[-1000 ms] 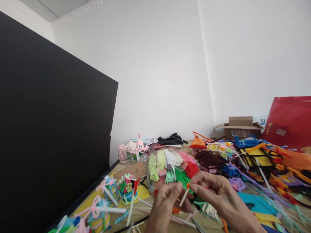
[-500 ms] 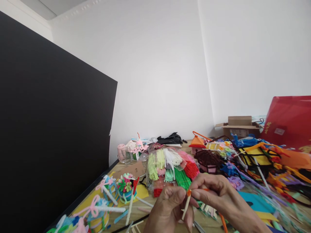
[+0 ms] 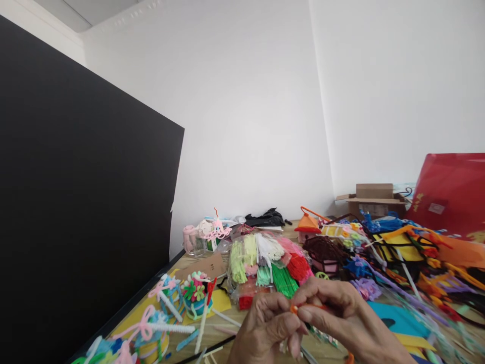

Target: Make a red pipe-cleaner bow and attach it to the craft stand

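Observation:
Close together at the lower middle, both my hands are closed on one small piece of work. My left hand (image 3: 265, 326) pinches a thin pale wooden stick (image 3: 295, 308). Only its tip shows, the rest being hidden behind the fingers. My right hand (image 3: 337, 316) grips an orange pipe cleaner (image 3: 313, 306) between thumb and fingertips, and its end is wound around the stick's tip. Behind the hands lie bundles of green pipe cleaners (image 3: 285, 279) and red pipe cleaners (image 3: 298, 267) in clear plastic.
Flower-decorated pots, one a blue pot (image 3: 199, 307), stand at the left beside a large black panel (image 3: 94, 177). At the right are tangled coloured pieces, blue sheets (image 3: 401, 318), a cardboard box (image 3: 375, 206) and a red bag (image 3: 447, 194). An orange-roofed little house (image 3: 307, 225) stands at the back.
The wooden stick has turned so its tip faces me and its length is hidden. My left thumb has come across toward the right fingertips.

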The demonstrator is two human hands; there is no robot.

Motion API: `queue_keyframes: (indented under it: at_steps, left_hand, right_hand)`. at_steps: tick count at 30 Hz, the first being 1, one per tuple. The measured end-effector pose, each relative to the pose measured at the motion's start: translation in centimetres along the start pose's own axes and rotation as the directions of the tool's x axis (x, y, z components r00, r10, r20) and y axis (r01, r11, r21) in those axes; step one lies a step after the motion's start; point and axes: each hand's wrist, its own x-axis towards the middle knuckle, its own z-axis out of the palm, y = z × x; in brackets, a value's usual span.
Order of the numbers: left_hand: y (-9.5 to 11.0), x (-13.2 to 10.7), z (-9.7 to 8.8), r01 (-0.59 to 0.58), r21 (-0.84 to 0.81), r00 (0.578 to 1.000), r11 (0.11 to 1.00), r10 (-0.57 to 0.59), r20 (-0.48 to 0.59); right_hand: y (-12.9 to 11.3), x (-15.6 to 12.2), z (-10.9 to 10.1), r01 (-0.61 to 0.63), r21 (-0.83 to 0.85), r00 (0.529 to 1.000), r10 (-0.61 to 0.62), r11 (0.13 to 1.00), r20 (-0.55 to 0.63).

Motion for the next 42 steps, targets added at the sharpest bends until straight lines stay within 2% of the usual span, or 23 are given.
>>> queue_keyframes:
  at_steps: [5, 9, 12, 17, 22, 27, 30, 34, 37, 39, 42]
  left_hand:
    - [0.2, -0.2, 0.3, -0.104, 0.123, 0.990, 0.987, 0.115, -0.085]
    - [0.1, 0.0, 0.7, -0.124, 0.161, 0.983, 0.979, 0.143, -0.114]
    - [-0.2, 0.2, 0.8, -0.136, 0.157, 0.976, 0.978, 0.160, -0.149]
    - [-0.5, 0.3, 1.2, -0.175, 0.300, 0.931, 0.938, 0.257, -0.260]
    - [-0.5, 0.2, 1.5, -0.187, 0.603, 0.857, 0.776, 0.429, -0.285]
    - [-0.8, 0.3, 0.7, -0.157, 0.776, 0.834, 0.611, 0.502, -0.227]
    - [-0.8, 0.3, 0.4, -0.130, 0.841, 0.814, 0.526, 0.541, -0.213]
    - [-0.9, 0.2, 0.5, -0.172, 0.909, 0.730, 0.380, 0.668, -0.141]
    - [-1.1, 0.1, 0.9, -0.202, 0.928, 0.682, 0.314, 0.725, -0.096]
    - [-1.1, 0.0, 1.2, -0.196, 0.930, 0.690, 0.310, 0.718, -0.094]
    - [-0.6, -0.2, 1.6, -0.168, 0.920, 0.760, 0.354, 0.641, -0.108]
  right_hand:
    - [-0.5, -0.3, 1.0, 0.009, -0.033, 1.000, -0.009, 0.999, -0.005]
    - [-1.0, -1.0, 1.2, 0.061, -0.213, 0.992, -0.082, 0.975, -0.092]
    - [-1.6, -1.1, 0.9, 0.101, -0.296, 0.987, -0.133, 0.950, -0.089]
    - [-1.5, -0.8, 0.9, 0.133, -0.318, 0.983, -0.165, 0.939, -0.077]
    - [0.0, -0.9, 1.4, 0.109, -0.374, 0.973, -0.175, 0.921, -0.147]
    - [1.2, -1.0, 1.2, 0.049, -0.460, 0.974, -0.144, 0.886, -0.174]
    - [1.5, -1.1, 1.2, 0.055, -0.472, 0.970, -0.160, 0.880, -0.186]
    - [2.1, -0.8, 1.5, 0.036, -0.449, 0.958, -0.159, 0.893, -0.240]
    - [2.0, -0.4, 1.4, 0.037, -0.392, 0.979, -0.112, 0.919, -0.172]
    - [1.7, -0.1, 1.1, 0.033, -0.347, 0.987, -0.086, 0.937, -0.137]
    - [1.2, 0.0, 0.6, 0.029, -0.281, 0.988, -0.070, 0.959, -0.136]
